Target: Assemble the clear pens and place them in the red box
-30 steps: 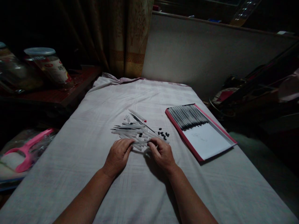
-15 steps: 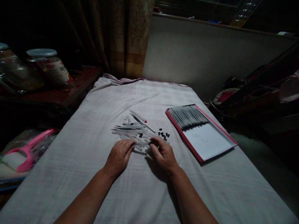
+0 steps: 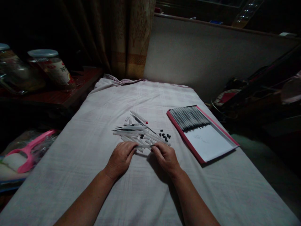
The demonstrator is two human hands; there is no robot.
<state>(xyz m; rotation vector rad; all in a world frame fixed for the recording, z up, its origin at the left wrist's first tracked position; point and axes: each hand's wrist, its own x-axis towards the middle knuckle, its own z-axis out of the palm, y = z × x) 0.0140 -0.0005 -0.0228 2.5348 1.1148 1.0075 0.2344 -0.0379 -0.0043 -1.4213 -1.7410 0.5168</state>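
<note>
Between my two hands a clear pen point(image 3: 144, 146) is held roughly level over the near edge of a pile. My left hand point(image 3: 121, 156) pinches its left end, and my right hand point(image 3: 165, 156) has thumb and fingers closed at its right end. Just beyond lies the pile of loose clear pen barrels, dark refills and small caps point(image 3: 131, 128). A clear pen with a red tip point(image 3: 139, 117) rests at the pile's far side. Several small black end plugs point(image 3: 164, 135) are scattered to its right. My fingers hide both ends of the held pen.
An open shallow box with red sides point(image 3: 191, 147) sits at the right; a row of black-tipped clear pens point(image 3: 190, 117) fills its far half. A pale checked cloth point(image 3: 141, 194) covers the table. On the left are a dark red side table point(image 3: 68, 95), a lidded jar point(image 3: 53, 67) and a pink-handled object point(image 3: 29, 150).
My right hand's fingers have closed in lower around the pen's right end. The pen stays between both hands, and the pile and box look unchanged.
</note>
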